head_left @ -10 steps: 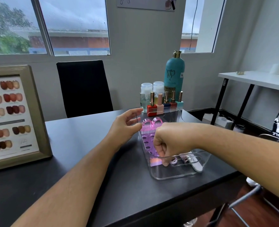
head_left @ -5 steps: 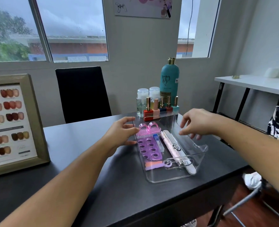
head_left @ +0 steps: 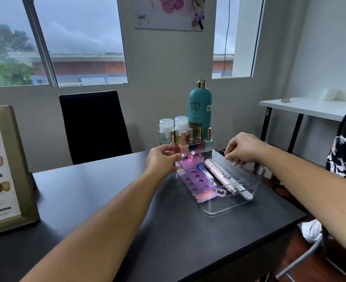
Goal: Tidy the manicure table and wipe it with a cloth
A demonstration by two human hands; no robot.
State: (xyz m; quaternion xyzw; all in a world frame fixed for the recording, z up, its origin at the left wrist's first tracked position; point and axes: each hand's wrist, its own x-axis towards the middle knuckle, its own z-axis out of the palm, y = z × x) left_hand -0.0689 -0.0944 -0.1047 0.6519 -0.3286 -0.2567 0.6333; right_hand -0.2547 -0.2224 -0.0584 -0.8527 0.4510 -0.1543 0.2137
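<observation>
A clear plastic tray (head_left: pixel 225 213) sits on the right half of the black table (head_left: pixel 107 200). It holds pink toe separators (head_left: pixel 190 171), a pink pen-shaped tool (head_left: pixel 219 173), a small blue-capped piece (head_left: pixel 203 172) and a nail file (head_left: pixel 244 193). My left hand (head_left: pixel 161 159) grips the tray's left rim near its far end. My right hand (head_left: pixel 241 149) grips the top of the right wall, fingers curled over it. No cloth shows on the table.
Behind the tray stand a row of nail polish bottles (head_left: pixel 190 139), two clear pump bottles (head_left: pixel 173 127) and a tall teal bottle (head_left: pixel 200 106). A framed nail colour chart (head_left: pixel 3 171) leans at the left. A black chair (head_left: pixel 92 125) faces me; a white side table (head_left: pixel 302 107) is at right.
My right hand came out of the tray's front end and took hold of its right wall. My left hand closed on the left rim. The view tilted upward.
</observation>
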